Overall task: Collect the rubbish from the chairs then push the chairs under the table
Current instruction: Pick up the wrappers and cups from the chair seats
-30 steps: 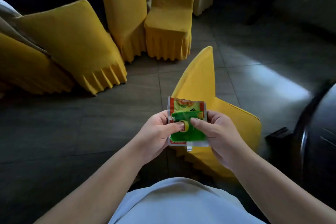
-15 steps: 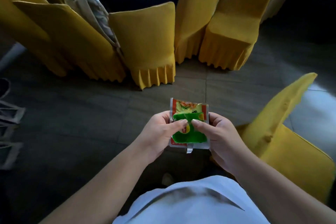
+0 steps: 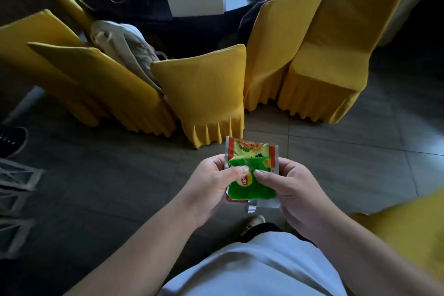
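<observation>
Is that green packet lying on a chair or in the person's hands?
In the hands: left hand and right hand pinch the green packet above the floor.

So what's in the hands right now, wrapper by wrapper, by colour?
Green wrappers: 1
Yellow-and-red wrappers: 1
Total: 2, stacked, the green in front, pinched by the left hand and the right hand.

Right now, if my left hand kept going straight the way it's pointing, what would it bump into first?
Likely your right hand. The left hand points rightward across the stacked green and orange foil wrappers both hands pinch, and the thumb tips nearly touch already; depth is unclear.
</observation>
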